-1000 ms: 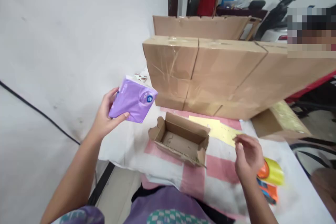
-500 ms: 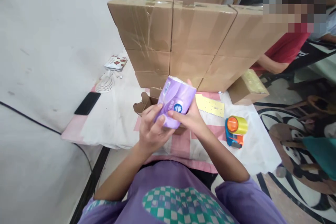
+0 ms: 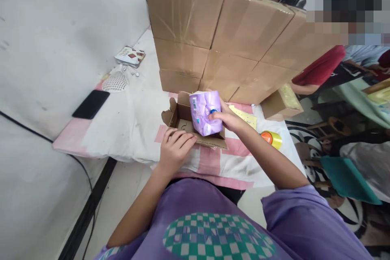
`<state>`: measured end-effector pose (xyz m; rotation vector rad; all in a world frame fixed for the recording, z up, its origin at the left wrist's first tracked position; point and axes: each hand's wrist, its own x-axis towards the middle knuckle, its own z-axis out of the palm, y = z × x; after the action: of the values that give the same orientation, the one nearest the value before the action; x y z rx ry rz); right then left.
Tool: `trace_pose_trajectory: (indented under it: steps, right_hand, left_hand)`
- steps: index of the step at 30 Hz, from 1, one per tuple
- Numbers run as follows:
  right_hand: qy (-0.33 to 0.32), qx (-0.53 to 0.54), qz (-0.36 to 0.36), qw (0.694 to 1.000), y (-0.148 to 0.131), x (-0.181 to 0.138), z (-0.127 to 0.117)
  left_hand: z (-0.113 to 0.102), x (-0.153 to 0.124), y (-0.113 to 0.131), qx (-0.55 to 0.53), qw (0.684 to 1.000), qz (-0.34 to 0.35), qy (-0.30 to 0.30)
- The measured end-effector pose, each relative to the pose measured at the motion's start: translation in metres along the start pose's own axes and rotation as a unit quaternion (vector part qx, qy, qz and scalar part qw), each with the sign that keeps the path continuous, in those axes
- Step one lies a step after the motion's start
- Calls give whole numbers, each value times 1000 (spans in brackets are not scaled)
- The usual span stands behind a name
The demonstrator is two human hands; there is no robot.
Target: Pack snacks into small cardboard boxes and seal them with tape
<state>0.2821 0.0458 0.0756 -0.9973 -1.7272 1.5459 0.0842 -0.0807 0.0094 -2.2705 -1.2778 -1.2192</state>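
Note:
A purple soft plastic pack [image 3: 199, 120] with a barcode and a blue round logo hangs tilted over an open cardboard box [image 3: 184, 112]. My right hand [image 3: 227, 117] grips the pack from its right side, thumb across the front; most of the other fingers are hidden behind it. Along the box's near edge, my left hand [image 3: 178, 144] has its fingers bent over the cardboard flap. The box stands on the cloth with its flaps spread, and part of its bare floor shows left of the pack.
Taped cartons [image 3: 243, 24] form a wall behind the box. A small carton [image 3: 282, 103], a yellow perforated sheet [image 3: 245, 117] and a tape dispenser [image 3: 274, 139] sit to the right. Leftward lie a black phone [image 3: 91, 105], a white perforated piece [image 3: 115, 82] and a packet [image 3: 130, 56]. People stand beyond.
My left hand has let go of the purple pack and moved down to the box's near edge. My right hand has turned the pack and lowered it towards the box opening. The view has shifted.

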Motion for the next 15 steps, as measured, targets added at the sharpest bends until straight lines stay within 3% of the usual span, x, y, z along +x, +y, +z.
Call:
trace_pose_trajectory:
  steps: [3, 10, 12, 15]
  right_hand:
    - [-14, 18, 21, 1000, 7, 1, -1]
    - [-9, -169, -34, 985, 3, -2, -5]
    - [1, -271, -63, 960, 1, -4, -1]
    - [-7, -462, -101, 881, -2, -4, 11]
  left_hand:
    - [2, -6, 2, -10, 1000, -10, 14]
    - [5, -20, 0, -36, 999, -20, 31]
    - [6, -21, -1, -39, 999, -16, 27]
    - [8, -21, 1, -44, 999, -15, 23]
